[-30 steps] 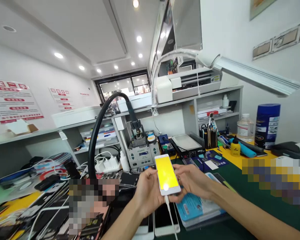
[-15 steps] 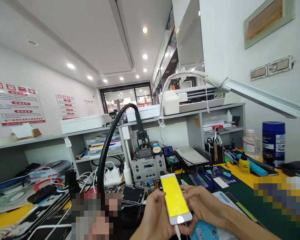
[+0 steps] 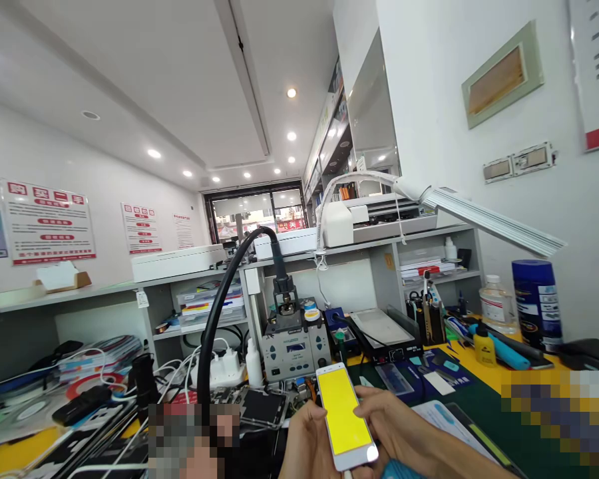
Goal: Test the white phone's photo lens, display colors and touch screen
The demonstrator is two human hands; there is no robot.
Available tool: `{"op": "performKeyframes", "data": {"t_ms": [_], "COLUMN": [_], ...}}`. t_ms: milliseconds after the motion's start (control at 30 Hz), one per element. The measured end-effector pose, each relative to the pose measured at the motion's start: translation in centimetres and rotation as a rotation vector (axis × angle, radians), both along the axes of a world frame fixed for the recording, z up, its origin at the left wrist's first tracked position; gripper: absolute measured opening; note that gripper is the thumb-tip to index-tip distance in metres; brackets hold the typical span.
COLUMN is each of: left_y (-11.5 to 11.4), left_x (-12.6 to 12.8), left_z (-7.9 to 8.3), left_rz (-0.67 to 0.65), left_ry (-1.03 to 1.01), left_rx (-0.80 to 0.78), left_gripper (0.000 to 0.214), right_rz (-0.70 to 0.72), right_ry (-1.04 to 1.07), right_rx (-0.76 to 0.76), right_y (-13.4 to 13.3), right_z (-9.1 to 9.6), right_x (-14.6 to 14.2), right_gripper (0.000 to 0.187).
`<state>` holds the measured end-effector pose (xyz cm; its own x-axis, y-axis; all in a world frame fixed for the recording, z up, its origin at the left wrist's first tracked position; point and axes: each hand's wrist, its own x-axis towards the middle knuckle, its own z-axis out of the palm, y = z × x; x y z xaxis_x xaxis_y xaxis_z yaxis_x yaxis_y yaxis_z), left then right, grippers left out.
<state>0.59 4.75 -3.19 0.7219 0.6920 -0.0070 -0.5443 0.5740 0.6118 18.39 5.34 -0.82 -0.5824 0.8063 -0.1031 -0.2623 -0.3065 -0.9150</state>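
Observation:
A white smartphone with a solid yellow screen is held upright, tilted slightly, between both hands. My left hand grips its left edge, with the thumb lying at the screen's border. From the other side my right hand closes around the phone, its thumb over the right part of the screen and fingers beneath the lower end. A white cable leads from the phone's bottom edge. Under the right hand, part of a blue packet shows.
A grey rework station with a black hose stands behind the phone. Disassembled phone parts lie left of it. To the right are a flat heating plate, a yellow bottle and a blue can. A lamp arches above.
The view has tilted up and turned slightly right. My right thumb has moved from the phone's edge onto the screen; both hands still hold the phone.

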Motion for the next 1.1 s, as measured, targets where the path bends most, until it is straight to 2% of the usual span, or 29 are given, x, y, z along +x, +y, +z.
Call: {"op": "performKeyframes", "data": {"t_ms": [233, 433, 567, 700, 867, 1100], "left_y": [1.3, 1.1, 1.1, 0.1, -1.5, -2.2], "left_x": [0.2, -0.1, -0.3, 0.0, 0.5, 0.5], "left_z": [-1.0, -1.2, -0.8, -0.2, 0.6, 1.5], "left_rz": [0.100, 0.104, 0.114, 0.060, 0.210, 0.195], "left_ry": [-0.046, 0.008, 0.005, 0.043, 0.062, 0.088], "left_rx": [0.059, 0.016, 0.031, -0.020, -0.077, -0.075], "left_gripper": [0.066, 0.061, 0.057, 0.057, 0.063, 0.060], "right_rz": [-0.099, -0.028, 0.015, 0.013, -0.013, -0.005], "right_ry": [-0.101, -0.082, -0.042, 0.008, -0.039, -0.103], "right_rx": [-0.076, -0.055, -0.022, 0.007, 0.022, 0.058], "right_y": [0.9, 1.3, 1.3, 0.8, 0.0, -0.5], "right_z": [-0.6, -0.1, 0.2, 0.3, 0.4, 0.9], "right_x": [-0.8, -1.0, -0.7, -0.2, 0.4, 0.9], "right_gripper": [0.048, 0.049, 0.050, 0.052, 0.058, 0.055]}}
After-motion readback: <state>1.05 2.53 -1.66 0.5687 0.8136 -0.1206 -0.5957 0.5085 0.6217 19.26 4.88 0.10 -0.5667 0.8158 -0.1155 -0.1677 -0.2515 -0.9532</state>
